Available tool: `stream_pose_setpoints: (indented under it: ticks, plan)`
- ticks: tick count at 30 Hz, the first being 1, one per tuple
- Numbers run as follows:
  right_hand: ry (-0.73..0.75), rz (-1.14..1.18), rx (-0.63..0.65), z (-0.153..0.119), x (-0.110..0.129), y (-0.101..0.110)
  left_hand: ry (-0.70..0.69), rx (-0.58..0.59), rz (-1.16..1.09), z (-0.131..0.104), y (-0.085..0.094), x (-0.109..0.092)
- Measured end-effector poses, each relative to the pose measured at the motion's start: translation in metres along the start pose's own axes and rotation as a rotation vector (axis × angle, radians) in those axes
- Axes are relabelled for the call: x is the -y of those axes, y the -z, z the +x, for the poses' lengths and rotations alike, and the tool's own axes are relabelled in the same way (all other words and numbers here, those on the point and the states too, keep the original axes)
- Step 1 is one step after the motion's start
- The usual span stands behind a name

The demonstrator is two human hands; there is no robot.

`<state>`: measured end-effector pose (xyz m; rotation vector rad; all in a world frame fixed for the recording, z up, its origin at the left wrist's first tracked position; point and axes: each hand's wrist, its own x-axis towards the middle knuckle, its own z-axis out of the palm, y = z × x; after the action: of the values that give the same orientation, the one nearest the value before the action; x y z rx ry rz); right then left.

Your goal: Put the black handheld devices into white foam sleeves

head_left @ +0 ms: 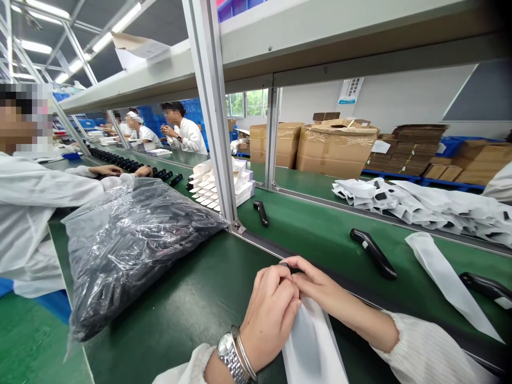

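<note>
Near the bottom centre, my left hand [272, 314], with a watch and bangles at the wrist, is closed at the upper end of a white translucent sleeve [314, 341]. My right hand [316, 282] meets it there, fingers bent around the same end. A small dark tip shows between the fingers; the rest of that item is hidden. To the right, a black curved device [374, 253] lies on the green belt, then a white sleeve [448, 282] and another black device [486, 288]. A smaller-looking black device [261, 213] rests farther back.
A clear bag of dark items [136, 256] fills the table's left side. A metal post [216, 117] rises beside stacked white boxes [244, 186]. Filled white sleeves [424, 205] lie beyond the belt. A co-worker's hands [120, 170] are at a row of black devices.
</note>
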<state>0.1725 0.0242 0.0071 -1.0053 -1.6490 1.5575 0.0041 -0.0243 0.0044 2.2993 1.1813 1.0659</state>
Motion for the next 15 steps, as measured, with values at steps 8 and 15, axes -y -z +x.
stream_pose_setpoints:
  ticks: [8,15]
  plan:
    - [0.073,-0.053,0.056,-0.001,-0.003,-0.007,0.114,-0.108,-0.067,0.002,-0.002,0.003]
    - [0.086,0.209,0.141,-0.003,-0.008,-0.015,0.142,-0.188,-0.181,0.006,0.002,0.007]
